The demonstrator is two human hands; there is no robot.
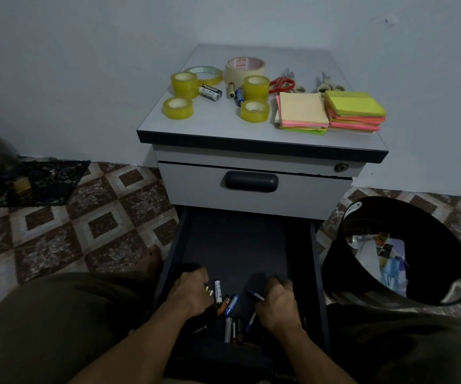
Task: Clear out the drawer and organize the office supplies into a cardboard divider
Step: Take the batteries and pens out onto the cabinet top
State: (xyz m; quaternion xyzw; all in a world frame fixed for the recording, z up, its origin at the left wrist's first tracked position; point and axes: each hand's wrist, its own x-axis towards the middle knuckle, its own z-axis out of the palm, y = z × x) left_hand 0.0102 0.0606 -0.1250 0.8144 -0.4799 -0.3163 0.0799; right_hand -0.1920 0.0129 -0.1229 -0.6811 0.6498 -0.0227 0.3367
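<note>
My left grip (189, 293) is curled round a few gold-ended batteries (209, 291) at the near end of the open dark drawer (237, 239). My right grip (277, 303) is clamped on a blue-tipped battery (255, 295). Between them lie loose cylindrical batteries (231, 304), roughly seven in the dim light. On the grey cabinet surface (215, 126) I count four small yellowish tape rolls (184, 84), one thin clear tape roll (204, 73), one cream masking-tape roll (245, 68), three more batteries (210, 92) and two stacks of coloured sticky notes (301, 109).

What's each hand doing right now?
Left hand: curled round small gold-tipped batteries.
Right hand: curled, pinching a blue battery.
</note>
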